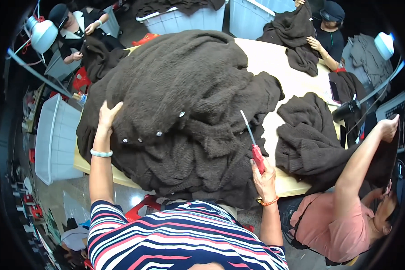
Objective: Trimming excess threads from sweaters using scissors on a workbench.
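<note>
A big heap of dark brown fleecy garments [184, 76] covers most of the table in front of me. Small shiny buttons [159, 133] dot its near side. My left hand [108, 116] is on the heap's left part, its thumb stretched out and cloth between thumb and fingers; the fingertips are sunk in the fabric. At the heap's right edge my right hand [264, 176] is closed around red-handled scissors [257, 157]. Their slim metal blade points up and away from me, over the cloth. Whether the tip touches the fabric cannot be made out.
The pale table [267, 128] shows right of the heap, with another brown pile [308, 121] on it. A co-worker in pink [333, 220] lifts brown cloth at right. Two more people work across the table. A white bin [54, 139] stands left; a lamp [42, 33] leans in.
</note>
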{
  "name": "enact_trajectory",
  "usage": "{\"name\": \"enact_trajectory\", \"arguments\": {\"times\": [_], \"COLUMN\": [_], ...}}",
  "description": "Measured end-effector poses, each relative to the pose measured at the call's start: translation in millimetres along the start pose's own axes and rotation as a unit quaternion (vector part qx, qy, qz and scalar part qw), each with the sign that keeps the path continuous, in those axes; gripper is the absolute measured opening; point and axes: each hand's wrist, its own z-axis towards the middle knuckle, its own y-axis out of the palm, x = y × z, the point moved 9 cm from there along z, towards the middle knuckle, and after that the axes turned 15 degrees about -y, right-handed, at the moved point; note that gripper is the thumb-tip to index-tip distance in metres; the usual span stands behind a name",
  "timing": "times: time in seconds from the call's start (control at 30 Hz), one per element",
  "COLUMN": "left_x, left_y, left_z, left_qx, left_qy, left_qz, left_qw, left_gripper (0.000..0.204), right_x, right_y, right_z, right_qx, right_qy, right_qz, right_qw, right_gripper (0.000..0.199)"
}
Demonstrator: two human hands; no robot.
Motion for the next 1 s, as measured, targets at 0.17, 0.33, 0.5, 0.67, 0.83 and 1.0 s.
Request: {"name": "enact_trajectory", "arguments": {"times": [0.17, 0.33, 0.5, 0.67, 0.83, 1.0], "left_x": [185.5, 203.6, 160.1, 125.6, 97.9, 95.6], "left_y": [21.6, 146.7, 201.5, 206.9, 214.8, 211.3], "left_z": [-183.7, -227.1, -129.4, -94.7, -77.1, -74.9], "left_qx": [0.269, 0.027, -0.176, -0.291, -0.354, -0.365], "left_qy": [0.409, 0.472, 0.316, 0.167, 0.09, 0.066], "left_qz": [0.204, 0.24, 0.059, -0.136, -0.226, -0.228], "left_qw": [0.848, 0.848, 0.93, 0.932, 0.903, 0.9], "left_gripper": [0.069, 0.082, 0.021, 0.012, 0.018, 0.019], "right_x": [-18.6, -45.8, -96.0, -132.8, -170.7, -164.4], "right_y": [1.2, 7.4, 5.5, 20.1, 38.7, 47.0], "right_z": [-7.5, -13.4, -1.1, 9.3, 10.4, 15.9], "right_qx": [0.052, -0.017, -0.025, -0.131, -0.206, -0.203], "right_qy": [-0.023, -0.042, -0.122, -0.112, -0.169, -0.147], "right_qz": [0.059, -0.043, -0.072, -0.151, -0.125, -0.193], "right_qw": [0.997, 0.998, 0.99, 0.973, 0.956, 0.949], "right_gripper": [0.021, 0.018, 0.021, 0.016, 0.019, 0.02]}}
